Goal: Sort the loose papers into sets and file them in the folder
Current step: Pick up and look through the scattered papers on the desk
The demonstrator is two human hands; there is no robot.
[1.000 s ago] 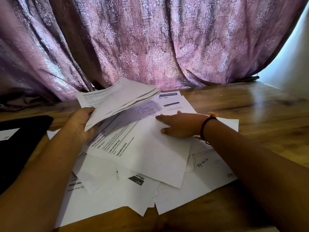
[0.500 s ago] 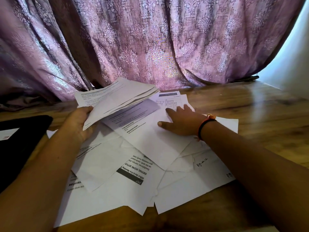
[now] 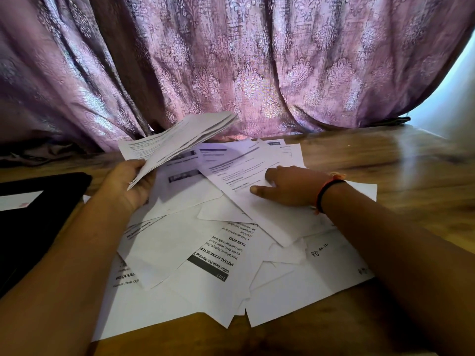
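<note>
Two hands work a scatter of loose papers on a glossy wooden table: the left hand grips a fanned sheaf aloft, the right hand presses flat, fingers straight, on a printed sheet.

We face a mauve patterned curtain behind a glossy wooden table; a pale, bright wall shows at right.

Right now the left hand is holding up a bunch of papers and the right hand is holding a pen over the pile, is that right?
Not quite. The right hand holds no pen: its fingers lie flat on a sheet atop the pile, as the head view shows. The left hand does hold up a bunch of papers.
</note>
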